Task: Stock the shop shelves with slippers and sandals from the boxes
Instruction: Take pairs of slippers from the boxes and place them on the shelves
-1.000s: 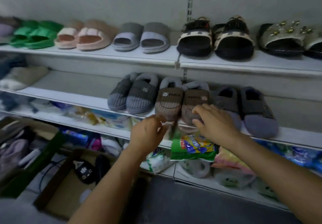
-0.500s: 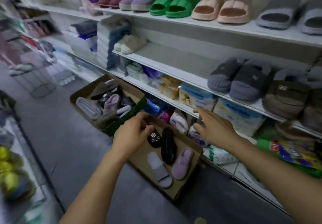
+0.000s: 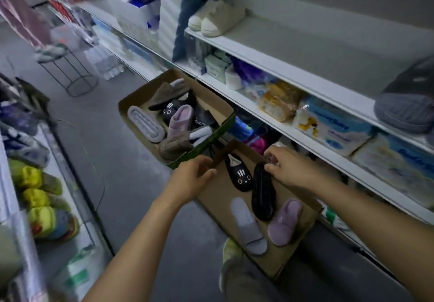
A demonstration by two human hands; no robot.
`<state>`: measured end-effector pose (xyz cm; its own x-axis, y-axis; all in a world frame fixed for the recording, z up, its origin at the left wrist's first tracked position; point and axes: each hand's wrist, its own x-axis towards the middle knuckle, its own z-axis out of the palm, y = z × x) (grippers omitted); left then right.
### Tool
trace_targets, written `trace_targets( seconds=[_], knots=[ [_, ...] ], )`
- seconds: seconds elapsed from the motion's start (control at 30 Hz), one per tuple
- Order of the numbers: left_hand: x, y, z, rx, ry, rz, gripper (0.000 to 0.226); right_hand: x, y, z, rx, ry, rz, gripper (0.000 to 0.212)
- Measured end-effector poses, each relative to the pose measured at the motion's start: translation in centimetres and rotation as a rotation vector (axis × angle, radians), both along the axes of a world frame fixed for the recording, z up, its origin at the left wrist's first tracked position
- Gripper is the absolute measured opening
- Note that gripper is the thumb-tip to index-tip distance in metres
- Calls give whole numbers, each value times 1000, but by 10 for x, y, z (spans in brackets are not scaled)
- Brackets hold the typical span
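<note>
An open cardboard box (image 3: 294,258) lies on the floor below the shelves. It holds a black cat-face slipper (image 3: 239,176), a black slipper lying sole up (image 3: 263,196), a grey slipper (image 3: 249,227) and a purple slipper (image 3: 285,225). My left hand (image 3: 190,180) hovers at the box's left wall, fingers loosely curled, holding nothing. My right hand (image 3: 287,167) is over the box's far end, its fingertips at the tip of the sole-up slipper. A second box (image 3: 141,97) farther along holds several more slippers. Beige slippers (image 3: 216,19) and grey slippers (image 3: 406,106) stand on the white shelf (image 3: 305,50).
Packets and bagged goods fill the lower shelf (image 3: 328,123). A wire stand (image 3: 72,78) stands in the aisle at the far left. A display with yellow items (image 3: 35,191) borders the aisle on the left. My knee and shoe (image 3: 234,266) are beside the near box.
My view has swung from the shelf of slippers down and left to the boxes on the floor. Both hands have dropped from the shelf edge to the near box.
</note>
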<state>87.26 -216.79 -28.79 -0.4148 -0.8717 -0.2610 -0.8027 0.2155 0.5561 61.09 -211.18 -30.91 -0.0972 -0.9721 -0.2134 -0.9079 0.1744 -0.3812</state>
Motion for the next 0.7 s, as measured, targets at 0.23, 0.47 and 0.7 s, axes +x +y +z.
trace_targets(
  seconds=[0.23,0.47,0.7],
  knots=[
    [-27,-93,-69,221,-136,-170,34,2,-76,-81,231,-99,-120,29],
    [-55,-115,-156,394,-171,-299,32,-10,-50,-174,443,-198,-337,22],
    [-76,-80,-272,659,-279,-503,21,0,42,-280,522,-421,-537,10]
  ],
)
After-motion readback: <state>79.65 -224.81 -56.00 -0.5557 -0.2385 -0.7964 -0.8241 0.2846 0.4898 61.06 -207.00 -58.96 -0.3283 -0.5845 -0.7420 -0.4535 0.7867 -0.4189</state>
